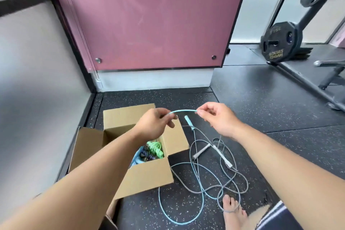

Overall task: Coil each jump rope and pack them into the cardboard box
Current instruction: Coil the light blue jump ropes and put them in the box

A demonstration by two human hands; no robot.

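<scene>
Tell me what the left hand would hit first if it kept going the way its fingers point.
Most likely the right hand, which pinches the same stretch of light blue rope that the left hand holds. The blue handle shows just below that line; depth unclear.

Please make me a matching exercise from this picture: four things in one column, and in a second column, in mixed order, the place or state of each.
Column one
1. light blue rope
2. grey rope
3. green rope
4. weight plate

Column two
A. inside the cardboard box
B. loose loops on the floor, no hand on it
C. pinched by the left hand and the right hand
D. upright at the far right

Pairs: 1-C, 2-B, 3-A, 4-D
</scene>
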